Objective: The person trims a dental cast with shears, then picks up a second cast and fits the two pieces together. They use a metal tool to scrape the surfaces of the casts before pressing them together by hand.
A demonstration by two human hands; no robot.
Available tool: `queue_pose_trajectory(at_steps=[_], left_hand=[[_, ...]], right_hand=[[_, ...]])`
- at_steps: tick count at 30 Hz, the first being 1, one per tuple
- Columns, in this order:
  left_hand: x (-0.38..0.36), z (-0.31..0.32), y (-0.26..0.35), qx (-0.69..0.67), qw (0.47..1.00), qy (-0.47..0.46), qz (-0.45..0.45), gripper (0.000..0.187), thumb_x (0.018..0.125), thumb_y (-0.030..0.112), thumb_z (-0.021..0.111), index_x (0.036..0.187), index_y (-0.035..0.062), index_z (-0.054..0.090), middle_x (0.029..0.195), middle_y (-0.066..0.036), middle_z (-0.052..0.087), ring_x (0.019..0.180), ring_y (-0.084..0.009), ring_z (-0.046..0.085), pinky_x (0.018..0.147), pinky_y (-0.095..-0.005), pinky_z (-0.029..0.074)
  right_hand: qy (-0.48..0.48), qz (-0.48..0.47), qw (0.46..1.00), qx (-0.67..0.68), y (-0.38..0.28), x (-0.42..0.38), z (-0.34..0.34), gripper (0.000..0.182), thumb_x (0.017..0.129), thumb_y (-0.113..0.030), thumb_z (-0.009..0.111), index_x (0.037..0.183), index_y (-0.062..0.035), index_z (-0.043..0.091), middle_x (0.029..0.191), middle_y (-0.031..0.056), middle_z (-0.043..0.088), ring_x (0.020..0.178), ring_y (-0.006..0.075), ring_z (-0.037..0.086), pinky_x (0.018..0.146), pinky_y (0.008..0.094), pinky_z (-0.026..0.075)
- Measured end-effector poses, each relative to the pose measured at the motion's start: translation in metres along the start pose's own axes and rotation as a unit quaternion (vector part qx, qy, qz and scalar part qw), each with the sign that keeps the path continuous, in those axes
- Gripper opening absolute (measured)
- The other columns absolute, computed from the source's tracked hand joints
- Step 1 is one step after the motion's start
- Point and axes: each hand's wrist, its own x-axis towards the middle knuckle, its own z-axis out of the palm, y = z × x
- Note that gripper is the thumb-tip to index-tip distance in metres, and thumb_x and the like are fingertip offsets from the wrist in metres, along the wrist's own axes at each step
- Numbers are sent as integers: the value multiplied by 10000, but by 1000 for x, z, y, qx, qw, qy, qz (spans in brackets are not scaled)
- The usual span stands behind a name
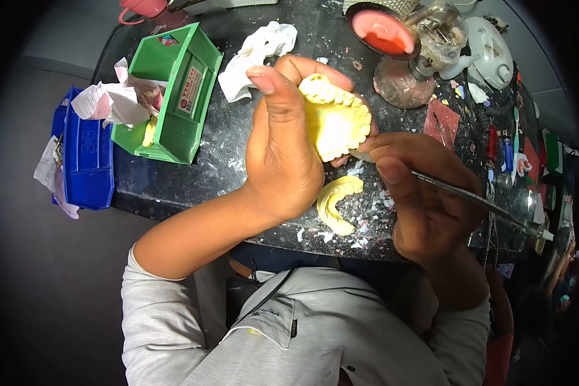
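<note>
Item, centre of frame: pale yellow plaster dental cast with a moulded row of teeth (333, 119), held above the bench in the left hand (280, 148), fingers wrapped behind it and thumb raised along its near edge. Item, right of centre: slim metal carving instrument with dark handle (469, 196), pinched pen-fashion in the right hand (418, 193), its tip touching the lower right border of the cast. Item, just below the cast: second yellow arch-shaped plaster cast (336, 202), lying loose on the dark speckled stone benchtop (225, 148) amid white chips and flakes. Item, upper left: green plastic bin (180, 96) holding crumpled paper; just beside it on the left, a blue plastic bin (87, 154). Item, top centre: crumpled white cloth (257, 55). Item, upper right: glass spirit burner (424, 51), with a round dish of pink wax (383, 32) beside it. Step in hand, by judgement: trimming or carving along the margin of the held cast. Next move, by judgement, calls for a steady grip from the left hand, short controlled strokes of the tip, and a slight turn of the cast to present the next stretch of border.
</note>
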Motion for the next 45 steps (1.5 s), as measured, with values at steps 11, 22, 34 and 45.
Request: queue_pose_trajectory(at_steps=[11,22,34,45], left_hand=[[1,2,-2,-2,994,-11,105,724,1040,641,128,1135,9,468,893,-152,663,788,-179,669,744,-286,540],[2,3,-7,8,985,-27,169,678,1048,609,163,1156,2,445,925,-157,650,807,-177,662,757,-287,545],[-2,-2,-4,92,989,-21,111,770,989,714,63,1185,59,417,994,-198,659,836,-206,643,767,-299,525],[-2,-2,0,24,998,-28,45,753,988,737,97,1181,87,425,919,-213,666,642,-164,547,576,-255,449]], right_hand=[[92,58,989,96,4,1,-9,168,998,-89,635,997,75,666,945,206,709,916,303,712,873,433,569],[-15,-59,998,-30,11,5,-13,164,966,-49,637,1035,93,681,944,199,726,1020,377,688,944,486,519],[-38,-33,997,-59,5,6,-11,145,961,-40,648,1028,79,696,941,182,734,1040,352,690,967,471,514],[11,-5,1000,19,10,5,-13,131,981,-32,621,1023,79,676,977,198,725,994,326,704,940,462,542]])
